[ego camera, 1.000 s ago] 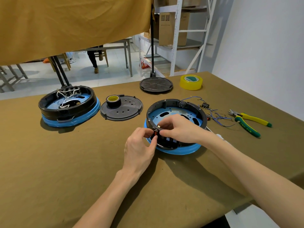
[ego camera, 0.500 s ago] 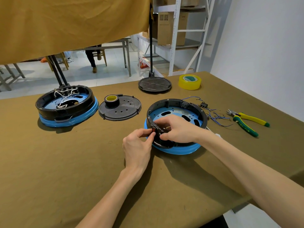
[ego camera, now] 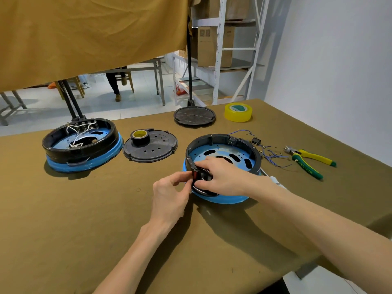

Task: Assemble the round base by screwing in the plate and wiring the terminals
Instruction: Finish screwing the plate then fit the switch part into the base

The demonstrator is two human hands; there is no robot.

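A round base (ego camera: 222, 149) with a black ring and blue underside lies on the olive table in front of me. Both hands meet at its near-left rim. My left hand (ego camera: 169, 194) pinches a small black-and-red switch part (ego camera: 195, 174) from outside the ring. My right hand (ego camera: 220, 177) reaches over the rim and grips the same part from inside; its fingers hide most of it. A black perforated plate (ego camera: 152, 150) lies to the left with a roll of black tape (ego camera: 140, 136) on it. Loose blue wires with terminals (ego camera: 269, 153) trail off the base's right side.
A second base (ego camera: 82, 145) with white wiring stands at the far left. A black round stand foot (ego camera: 194, 116) and a yellow tape roll (ego camera: 238, 112) sit at the back. Yellow-green pliers (ego camera: 307, 160) lie at the right. The table edge runs near my right forearm.
My view has shifted slightly. Both hands stay at the base's near-left rim, and the small switch part now shows red between my fingers.
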